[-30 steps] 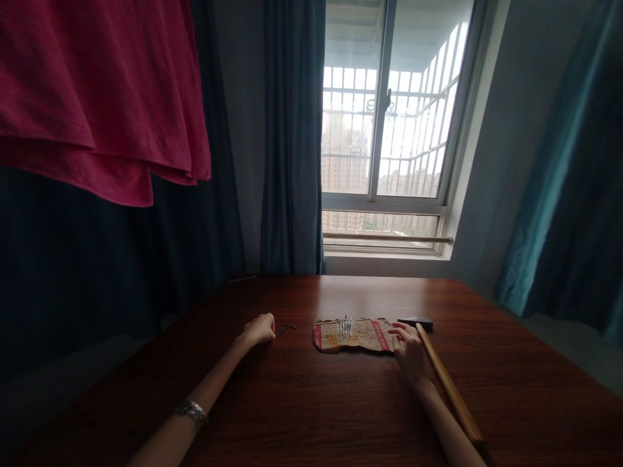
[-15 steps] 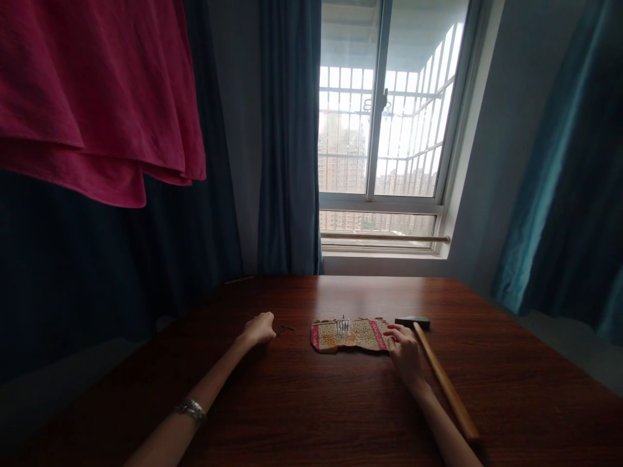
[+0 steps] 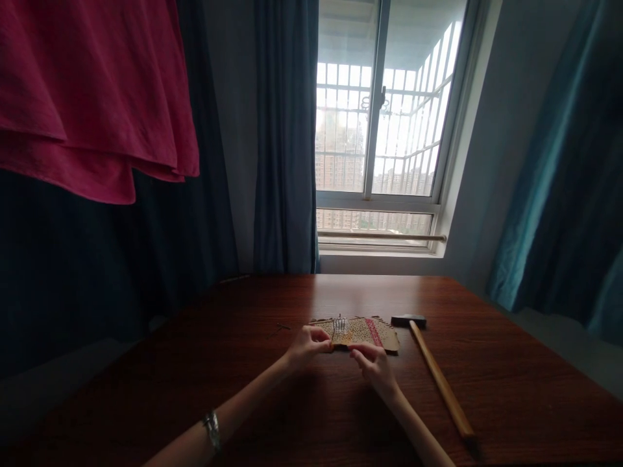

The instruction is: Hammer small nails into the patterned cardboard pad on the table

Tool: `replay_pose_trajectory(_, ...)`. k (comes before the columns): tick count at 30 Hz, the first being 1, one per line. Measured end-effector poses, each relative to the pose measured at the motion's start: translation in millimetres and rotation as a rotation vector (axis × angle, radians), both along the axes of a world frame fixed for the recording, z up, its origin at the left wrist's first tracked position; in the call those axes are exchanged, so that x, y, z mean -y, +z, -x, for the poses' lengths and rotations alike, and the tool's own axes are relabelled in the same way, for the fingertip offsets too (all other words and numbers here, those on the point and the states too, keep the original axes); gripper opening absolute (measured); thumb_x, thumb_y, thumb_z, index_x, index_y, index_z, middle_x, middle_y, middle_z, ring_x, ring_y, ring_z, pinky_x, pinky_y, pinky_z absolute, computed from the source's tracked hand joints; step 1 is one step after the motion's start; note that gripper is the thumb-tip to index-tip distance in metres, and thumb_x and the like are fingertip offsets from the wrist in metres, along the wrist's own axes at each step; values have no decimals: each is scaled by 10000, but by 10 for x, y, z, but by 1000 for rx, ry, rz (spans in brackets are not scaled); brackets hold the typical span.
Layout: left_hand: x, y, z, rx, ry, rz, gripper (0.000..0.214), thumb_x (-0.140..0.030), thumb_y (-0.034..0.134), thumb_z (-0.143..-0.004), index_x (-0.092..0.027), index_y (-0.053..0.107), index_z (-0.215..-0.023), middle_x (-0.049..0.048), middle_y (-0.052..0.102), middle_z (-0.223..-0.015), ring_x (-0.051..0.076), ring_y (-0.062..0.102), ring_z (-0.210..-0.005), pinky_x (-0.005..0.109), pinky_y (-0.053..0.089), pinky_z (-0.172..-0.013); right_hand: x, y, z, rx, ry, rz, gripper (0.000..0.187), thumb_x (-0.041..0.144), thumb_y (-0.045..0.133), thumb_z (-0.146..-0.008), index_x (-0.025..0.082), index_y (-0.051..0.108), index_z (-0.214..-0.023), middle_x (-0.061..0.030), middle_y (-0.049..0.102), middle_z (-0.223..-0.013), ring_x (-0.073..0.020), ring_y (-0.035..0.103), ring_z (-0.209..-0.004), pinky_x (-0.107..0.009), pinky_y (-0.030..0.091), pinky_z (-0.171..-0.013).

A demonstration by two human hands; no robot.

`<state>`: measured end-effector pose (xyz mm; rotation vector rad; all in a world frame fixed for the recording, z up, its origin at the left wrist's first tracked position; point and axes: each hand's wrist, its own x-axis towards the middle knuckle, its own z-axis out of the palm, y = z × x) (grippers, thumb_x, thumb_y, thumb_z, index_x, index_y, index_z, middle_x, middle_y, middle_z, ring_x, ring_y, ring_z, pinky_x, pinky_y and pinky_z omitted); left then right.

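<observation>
Table (image 3: pixel 316 415) is filling the lower scene, window (image 3: pixel 350 123) standing beyond its far edge. Pink cloth (image 3: pixel 97 97) is hanging far left. Hammer (image 3: pixel 439 379) is lying right of the board, head far, handle running near-right. Patterned board (image 3: pixel 363 329) is lying mid-table, just beyond the hands. Left hand (image 3: pixel 311 344) is bending its fingers at the board's near-left edge; right hand (image 3: pixel 376 364) is curling at the near edge, just right of it. Can't tell if either is gripping anything. Nails (image 3: pixel 339 324) are standing upright on the board; loose nails (image 3: pixel 283 327) are lying left.
</observation>
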<state>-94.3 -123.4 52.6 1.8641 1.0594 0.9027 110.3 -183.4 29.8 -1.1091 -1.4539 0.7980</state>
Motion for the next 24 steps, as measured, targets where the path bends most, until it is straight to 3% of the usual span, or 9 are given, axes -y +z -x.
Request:
replay_pose_trajectory(6,186,-207,-310,140,-47,102,283,-373,642,-694,-95,685,-729,56,665,-667,137,572,-614,226,410,-578,7,-19,37,-110,149,118,402,510,610,-741,133,721,-827,13,538,-535,-61,398,-386,-191,305,-351)
replay_pose_trajectory(15,269,-167,-372,52,-69,44,279,-385,644,-700,-112,691,-730,58,676,-702,164,588,-662,243,412,-585,13,-3,31,-112,143,108,330,479,668,-698,154,699,-746,14,556,-542,-81,447,-442,-192,345,-396)
replay_pose_trajectory(20,122,-224,-298,79,-55,22,285,-400,654,-706,-130,661,-799,55,671,-793,174,596,-754,257,450,-669,-162,-30,-56,-121,84,121,354,503,659,-686,154,668,-745,-11,600,-599,-122,516,-516,-212,396,-430)
replay_pose_trajectory(24,-116,-183,-79,98,106,-10,357,-385,632,-723,-122,606,-964,78,637,-865,189,588,-807,289,471,-712,-466,-3,-187,-109,-11,89,375,515,640,-686,152,661,-777,-52,658,-711,-169,589,-631,-241,454,-497)
